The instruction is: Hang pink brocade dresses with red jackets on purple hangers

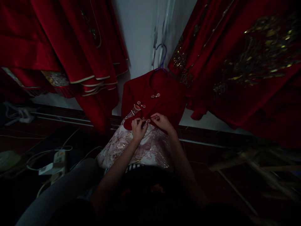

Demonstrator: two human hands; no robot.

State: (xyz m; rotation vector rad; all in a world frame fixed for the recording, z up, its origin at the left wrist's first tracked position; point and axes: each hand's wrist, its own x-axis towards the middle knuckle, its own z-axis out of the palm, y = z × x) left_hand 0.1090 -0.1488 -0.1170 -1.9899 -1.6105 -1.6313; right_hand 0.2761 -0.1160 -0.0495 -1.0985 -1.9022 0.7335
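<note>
A red jacket (138, 88) with a pale, glittering patterned skirt (119, 142) below it hangs on a purple hanger (162, 58) in front of me. Beaded clasps mark its front: an upper clasp (155, 95) at the neck and a lower clasp (147, 121) between my hands. My left hand (139, 129) has its fingers curled against the jacket's lower front, at the lower clasp. Just right of that clasp, my right hand (161, 121) is in a pinch; anything between its fingertips is too small and dark to make out. A beaded tassel ornament (135, 110) lies on the jacket's left side.
Red garments (58, 37) with pale trim hang on the left; a red garment (235, 103) with gold sequins hangs on the right. A power strip (60, 160) with cables lies at lower left. A blurred wooden frame (256, 166) stands at lower right. The light is dim.
</note>
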